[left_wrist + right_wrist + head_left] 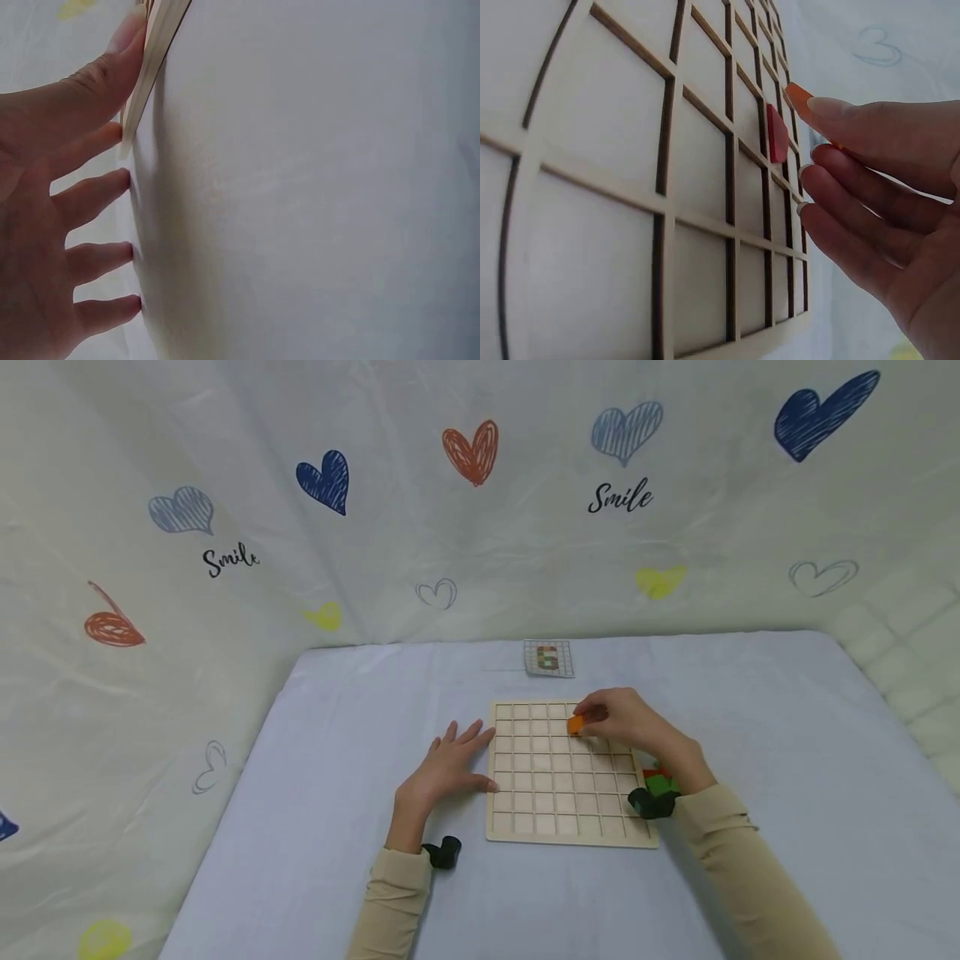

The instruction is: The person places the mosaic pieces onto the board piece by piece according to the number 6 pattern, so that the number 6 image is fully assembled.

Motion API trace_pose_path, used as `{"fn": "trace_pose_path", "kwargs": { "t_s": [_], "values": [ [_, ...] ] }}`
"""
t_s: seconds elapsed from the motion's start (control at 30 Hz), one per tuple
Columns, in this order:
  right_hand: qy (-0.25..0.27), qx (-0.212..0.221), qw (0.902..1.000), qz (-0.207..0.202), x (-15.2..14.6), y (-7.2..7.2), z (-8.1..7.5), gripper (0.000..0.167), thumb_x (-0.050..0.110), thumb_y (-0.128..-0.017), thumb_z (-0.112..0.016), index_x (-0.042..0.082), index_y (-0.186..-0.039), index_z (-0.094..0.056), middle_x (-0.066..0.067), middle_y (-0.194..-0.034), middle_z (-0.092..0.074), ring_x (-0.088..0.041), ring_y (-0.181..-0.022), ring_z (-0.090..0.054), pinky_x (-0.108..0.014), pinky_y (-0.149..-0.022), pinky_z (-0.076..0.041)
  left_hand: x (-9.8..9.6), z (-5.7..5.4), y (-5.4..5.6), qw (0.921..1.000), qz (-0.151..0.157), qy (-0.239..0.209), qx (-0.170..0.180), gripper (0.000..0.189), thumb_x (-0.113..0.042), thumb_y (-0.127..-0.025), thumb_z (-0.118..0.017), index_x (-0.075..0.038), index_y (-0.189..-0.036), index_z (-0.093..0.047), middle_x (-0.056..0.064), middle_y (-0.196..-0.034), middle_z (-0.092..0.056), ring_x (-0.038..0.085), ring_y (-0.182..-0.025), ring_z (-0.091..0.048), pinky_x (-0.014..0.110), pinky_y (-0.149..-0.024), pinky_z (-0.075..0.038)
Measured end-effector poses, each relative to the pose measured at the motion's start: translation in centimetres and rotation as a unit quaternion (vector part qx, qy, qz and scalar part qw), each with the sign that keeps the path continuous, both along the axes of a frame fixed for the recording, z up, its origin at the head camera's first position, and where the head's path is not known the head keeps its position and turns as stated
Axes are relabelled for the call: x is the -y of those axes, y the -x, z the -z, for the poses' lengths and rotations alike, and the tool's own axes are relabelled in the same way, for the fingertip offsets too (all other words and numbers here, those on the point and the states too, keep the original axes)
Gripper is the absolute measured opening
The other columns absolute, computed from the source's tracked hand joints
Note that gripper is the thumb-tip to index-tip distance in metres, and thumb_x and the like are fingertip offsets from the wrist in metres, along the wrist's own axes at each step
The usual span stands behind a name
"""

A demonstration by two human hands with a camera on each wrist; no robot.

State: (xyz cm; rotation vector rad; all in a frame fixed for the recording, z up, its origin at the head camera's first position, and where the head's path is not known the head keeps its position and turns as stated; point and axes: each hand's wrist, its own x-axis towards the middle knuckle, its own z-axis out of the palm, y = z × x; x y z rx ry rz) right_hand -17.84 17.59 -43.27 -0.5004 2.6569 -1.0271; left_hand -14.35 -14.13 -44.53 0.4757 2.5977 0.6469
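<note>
A square wooden grid board (551, 841) lies flat on the table. Spread fingers of my left hand (448, 766) rest at its left edge; the left wrist view shows the thumb (124, 52) against the board's side and the other fingertips on the cloth. Over the far part of the grid, my right hand (621, 720) pinches a small orange block (575, 724) between thumb and fingers. A red block (778, 135) sits in a cell close to those fingers in the right wrist view; the hand hides it from the head view.
Behind the board lies a small card (548, 658) printed with a coloured block figure on a grid. Green blocks (660, 784) and a red piece lie at the board's right edge, partly hidden by the right wrist's black camera (651, 804). A heart-patterned curtain (480, 543) hangs behind the table.
</note>
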Motion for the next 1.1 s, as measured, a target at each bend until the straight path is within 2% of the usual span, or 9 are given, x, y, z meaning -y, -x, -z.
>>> {"fn": "trace_pose_path", "kwargs": {
  "t_s": [0.2, 0.43, 0.57, 0.87, 1.1],
  "values": [
    [-0.002, 0.005, 1.0, -0.008, 1.1, 0.5, 0.4, 0.029, 0.007, -0.09, -0.078, -0.005, -0.116, -0.073, -0.014, -0.103, -0.074, -0.024, -0.092, -0.067, -0.041, -0.083, -0.058, 0.1, 0.0, 0.0, 1.0, 0.001, -0.002, 0.001, 0.091, -0.039, -0.085, -0.083, -0.023, -0.162, -0.036, 0.003, -0.171, -0.023, 0.042, -0.159, -0.005, 0.063, -0.127, -0.009],
    [-0.013, -0.017, 0.9996, -0.02, 2.1, 1.3, 0.8, 0.028, 0.009, -0.088, -0.08, -0.004, -0.112, -0.074, -0.014, -0.101, -0.075, -0.026, -0.091, -0.069, -0.044, -0.084, -0.058, 0.0, 0.0, 0.0, 1.0, 0.003, -0.007, -0.003, 0.092, -0.038, -0.084, -0.084, -0.018, -0.161, -0.038, 0.007, -0.171, -0.025, 0.045, -0.159, -0.007, 0.065, -0.126, -0.012],
    [-0.021, -0.021, 0.9993, -0.021, 2.6, 1.6, 1.0, 0.026, 0.009, -0.088, -0.08, -0.004, -0.11, -0.074, -0.016, -0.102, -0.075, -0.029, -0.093, -0.07, -0.047, -0.086, -0.059, 0.0, -0.1, 0.0, 1.0, 0.001, -0.002, -0.002, 0.092, -0.039, -0.084, -0.084, -0.02, -0.161, -0.037, 0.005, -0.171, -0.023, 0.043, -0.159, -0.006, 0.064, -0.126, -0.011],
    [-0.056, -0.039, 0.997, -0.037, 3.1, 1.6, 1.1, 0.021, 0.007, -0.088, -0.08, -0.005, -0.105, -0.075, -0.014, -0.098, -0.07, -0.028, -0.091, -0.067, -0.046, -0.084, -0.058, 0.0, -0.2, 0.0, 1.0, -0.003, 0.003, -0.002, 0.093, -0.04, -0.084, -0.084, -0.022, -0.161, -0.037, 0.003, -0.171, -0.023, 0.043, -0.159, -0.006, 0.064, -0.126, -0.011],
    [-0.061, -0.056, 0.9955, -0.045, 3.3, 1.3, 1.0, 0.021, 0.006, -0.087, -0.081, -0.005, -0.104, -0.075, -0.012, -0.094, -0.066, -0.025, -0.085, -0.063, -0.043, -0.08, -0.057, 0.0, 0.0, 0.0, 1.0, -0.002, 0.003, -0.005, 0.093, -0.04, -0.084, -0.084, -0.022, -0.161, -0.037, 0.003, -0.171, -0.023, 0.043, -0.159, -0.006, 0.064, -0.126, -0.011]
  ]
}}
